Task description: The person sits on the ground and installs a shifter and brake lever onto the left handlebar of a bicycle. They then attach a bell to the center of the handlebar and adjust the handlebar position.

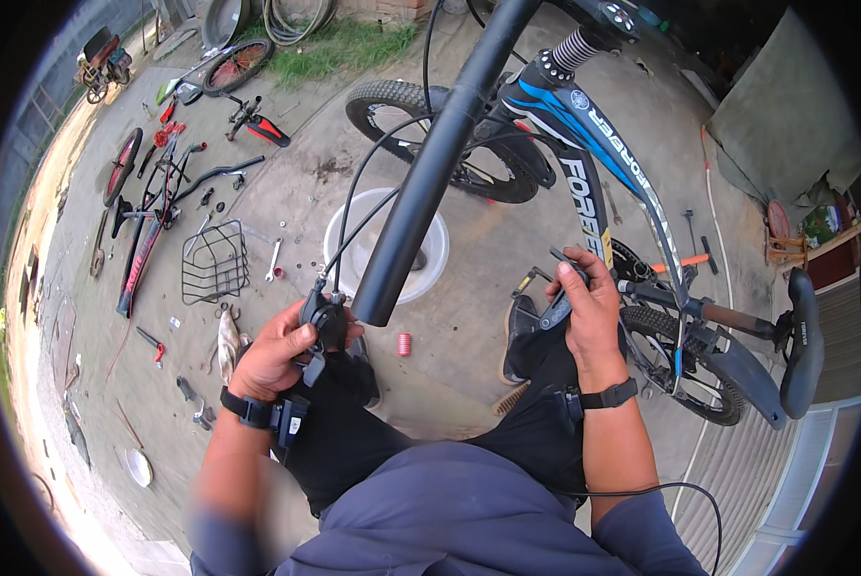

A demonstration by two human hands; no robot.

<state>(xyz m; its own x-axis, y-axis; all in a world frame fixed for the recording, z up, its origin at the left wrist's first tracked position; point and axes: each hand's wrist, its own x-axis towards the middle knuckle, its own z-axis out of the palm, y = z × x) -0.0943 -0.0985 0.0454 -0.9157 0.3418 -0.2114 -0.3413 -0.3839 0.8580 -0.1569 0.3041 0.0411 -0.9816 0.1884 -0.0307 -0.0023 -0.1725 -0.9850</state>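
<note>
A black bicycle handlebar (pixel 430 187) runs from the top of the picture down towards me, its bare end between my hands. My left hand (pixel 279 345) grips a black shifter and brake lever unit (pixel 324 320), with two cables running up from it, just left of the bar's end. My right hand (pixel 589 302) holds a folding multi-tool (pixel 556 311) with a dark handle and a piece folded out. The handlebar belongs to a blue, black and white Forever bicycle (pixel 596 129) standing at the right. A red and white ribbed piece (pixel 404 344) lies on the ground between my feet.
Beyond the bar stands a white plastic basin (pixel 437 248). On the left lie a wire basket (pixel 214 263), a combination wrench (pixel 274 259), a dark bicycle frame (pixel 146 245), a red-handled tool (pixel 153 344) and loose wheels. An orange-handled tool (pixel 682 263) lies beyond the bicycle, near a hose.
</note>
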